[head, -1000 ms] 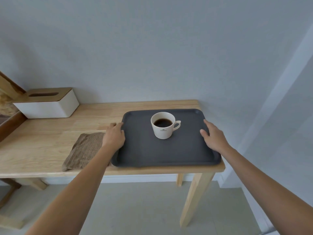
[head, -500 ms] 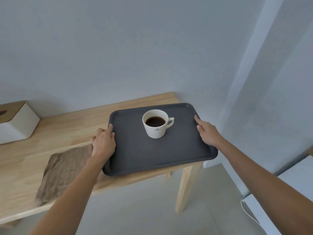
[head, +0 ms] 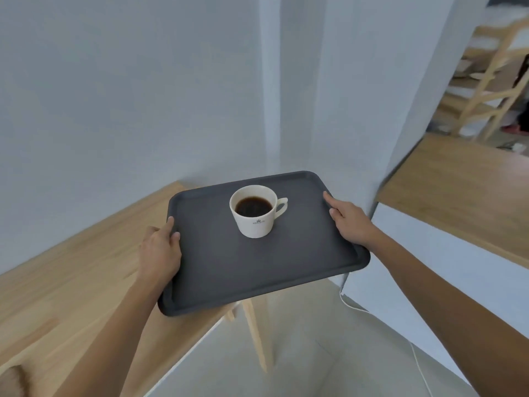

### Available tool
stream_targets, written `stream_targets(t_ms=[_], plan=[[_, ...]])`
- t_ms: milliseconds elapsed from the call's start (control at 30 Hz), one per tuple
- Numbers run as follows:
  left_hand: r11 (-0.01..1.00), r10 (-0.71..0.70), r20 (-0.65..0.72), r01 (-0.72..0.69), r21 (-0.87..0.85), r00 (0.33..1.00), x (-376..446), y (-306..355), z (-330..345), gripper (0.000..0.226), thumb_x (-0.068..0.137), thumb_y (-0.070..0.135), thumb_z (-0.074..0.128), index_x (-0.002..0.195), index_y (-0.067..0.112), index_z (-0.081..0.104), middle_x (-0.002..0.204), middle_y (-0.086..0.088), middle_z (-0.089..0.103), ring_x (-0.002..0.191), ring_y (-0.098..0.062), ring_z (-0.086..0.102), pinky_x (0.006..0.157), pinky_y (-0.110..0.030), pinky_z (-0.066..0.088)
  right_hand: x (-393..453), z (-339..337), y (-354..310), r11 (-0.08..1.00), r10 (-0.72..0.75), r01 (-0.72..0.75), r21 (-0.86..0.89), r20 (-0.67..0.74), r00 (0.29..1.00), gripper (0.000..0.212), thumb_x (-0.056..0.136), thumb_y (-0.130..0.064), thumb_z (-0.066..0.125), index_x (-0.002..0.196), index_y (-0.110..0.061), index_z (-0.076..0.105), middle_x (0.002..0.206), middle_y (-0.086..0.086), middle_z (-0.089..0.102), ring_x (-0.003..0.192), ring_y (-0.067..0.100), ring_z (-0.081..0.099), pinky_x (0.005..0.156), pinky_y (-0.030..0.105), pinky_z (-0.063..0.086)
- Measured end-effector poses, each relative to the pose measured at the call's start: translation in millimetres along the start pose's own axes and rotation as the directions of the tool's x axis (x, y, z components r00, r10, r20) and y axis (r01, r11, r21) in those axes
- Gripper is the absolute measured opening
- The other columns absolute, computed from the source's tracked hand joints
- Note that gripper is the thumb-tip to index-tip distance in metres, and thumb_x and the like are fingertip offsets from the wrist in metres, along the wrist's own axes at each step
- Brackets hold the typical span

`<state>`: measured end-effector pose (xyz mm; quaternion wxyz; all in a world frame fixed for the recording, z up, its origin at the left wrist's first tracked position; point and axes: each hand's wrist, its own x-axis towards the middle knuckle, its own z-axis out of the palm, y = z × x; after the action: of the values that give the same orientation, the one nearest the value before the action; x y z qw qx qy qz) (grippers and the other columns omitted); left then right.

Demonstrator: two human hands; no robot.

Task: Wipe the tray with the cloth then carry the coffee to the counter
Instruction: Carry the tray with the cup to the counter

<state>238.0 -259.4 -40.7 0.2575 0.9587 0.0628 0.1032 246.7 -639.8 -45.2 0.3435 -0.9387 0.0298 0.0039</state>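
A dark grey tray [head: 217,276] is held in the air, past the right end of the wooden table [head: 86,270]. My left hand [head: 160,250] grips its left rim and my right hand [head: 350,222] grips its right rim. A white cup of black coffee [head: 254,214] stands upright on the tray, nearer its far side, handle pointing right. Only a corner of the brown cloth [head: 11,381] shows at the bottom left on the table.
A wooden counter top [head: 458,193] on a white base lies to the right, a little beyond the tray. A white cable [head: 418,356] runs down along the floor near it. A grey wall corner rises behind. Wooden shelving [head: 492,67] shows at the upper right.
The tray with the cup has lifted off the table and swung to the right, toward the counter. The view has turned right, so the tissue box and most of the cloth have left the frame.
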Motion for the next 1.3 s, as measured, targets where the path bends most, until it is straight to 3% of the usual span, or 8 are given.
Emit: stream_targets(t_ms=[133,233,533,700,900,1100,1200,1300], plan=[[0.988,0.155,0.052,-0.154,-0.024,0.987,15.4,65.9,33.8,0.045,0.097,0.011,0.044,0.141,0.002,0.042,0.108,-0.033,0.056,0.106,-0.045,0.051,0.089,-0.044,0.038,-24.4,-50.0,46.4,0.995,0.096,-0.094,0.025,-0.106,0.990,0.049,0.101,-0.014,0.031,0.150,-0.024,0.027,0.144,0.015,0.048,0.130,0.033,0.044,0.108,0.037,0.035],[0.967,0.253,0.103,-0.252,-0.024,0.962,24.2,123.4,66.1,0.045,0.096,0.011,0.044,0.140,0.003,0.043,0.106,-0.035,0.055,0.106,-0.046,0.051,0.088,-0.046,0.038,-44.3,-87.6,90.4,0.988,0.149,-0.139,0.071,-0.168,0.975,0.049,0.101,-0.011,0.030,0.150,-0.018,0.026,0.150,0.010,0.042,0.136,0.027,0.040,0.108,0.028,0.032],[0.905,0.421,0.191,-0.395,-0.159,0.887,14.7,306.7,183.9,0.044,0.097,0.013,0.043,0.141,0.009,0.044,0.112,-0.031,0.052,0.100,-0.046,0.054,0.092,-0.044,0.040,-83.4,-202.8,243.9,0.939,0.345,-0.331,0.099,-0.309,0.887,0.050,0.103,-0.016,0.027,0.151,-0.023,0.020,0.149,0.010,0.041,0.130,0.029,0.043,0.092,0.024,0.031],[0.864,0.495,0.228,-0.447,-0.232,0.839,1.7,389.1,248.9,0.044,0.097,0.012,0.043,0.141,0.010,0.044,0.106,-0.028,0.053,0.094,-0.043,0.055,0.088,-0.042,0.041,-101.5,-254.7,312.1,0.907,0.404,-0.417,0.058,-0.399,0.824,0.049,0.102,-0.015,0.028,0.151,-0.020,0.023,0.130,0.017,0.056,0.110,0.031,0.055,0.093,0.034,0.041],[0.814,0.573,0.280,-0.493,-0.307,0.771,-0.1,463.1,319.2,0.044,0.098,0.014,0.043,0.142,0.010,0.043,0.105,-0.024,0.053,0.090,-0.039,0.057,0.087,-0.041,0.043,-116.4,-286.2,380.0,0.841,0.460,-0.539,-0.030,-0.484,0.744,0.049,0.102,-0.017,0.030,0.150,-0.022,0.024,0.089,0.011,0.060,0.072,0.019,0.046,0.067,0.027,0.029],[0.768,0.634,0.328,-0.516,-0.380,0.701,13.9,523.8,399.5,0.044,0.098,0.015,0.044,0.142,0.011,0.044,0.115,-0.026,0.055,0.093,-0.039,0.058,0.086,-0.042,0.045,-108.6,-297.8,442.0,0.760,0.560,-0.650,-0.008,-0.500,0.660,0.050,0.102,-0.018,0.028,0.151,-0.023,0.019,0.090,0.017,0.063,0.071,0.024,0.050,0.068,0.032,0.037],[0.749,0.656,0.353,-0.521,-0.409,0.667,24.3,548.0,439.5,0.045,0.098,0.019,0.043,0.142,0.015,0.042,0.110,-0.019,0.053,0.077,-0.026,0.053,0.075,-0.035,0.043,-98.9,-297.6,472.0,0.699,0.622,-0.715,0.004,-0.497,0.605,0.051,0.102,-0.019,0.027,0.152,-0.024,0.017,0.098,0.019,0.062,0.080,0.029,0.056,0.074,0.035,0.040],[0.738,0.670,0.382,-0.519,-0.431,0.636,33.9,574.2,474.3,0.045,0.098,0.020,0.043,0.143,0.016,0.042,0.103,-0.011,0.050,0.075,-0.020,0.049,0.073,-0.033,0.041,-88.7,-298.6,499.7,0.646,0.678,-0.762,0.048,-0.495,0.544,0.051,0.102,-0.018,0.027,0.151,-0.026,0.017,0.103,0.019,0.060,0.087,0.031,0.058,0.079,0.035,0.042]])
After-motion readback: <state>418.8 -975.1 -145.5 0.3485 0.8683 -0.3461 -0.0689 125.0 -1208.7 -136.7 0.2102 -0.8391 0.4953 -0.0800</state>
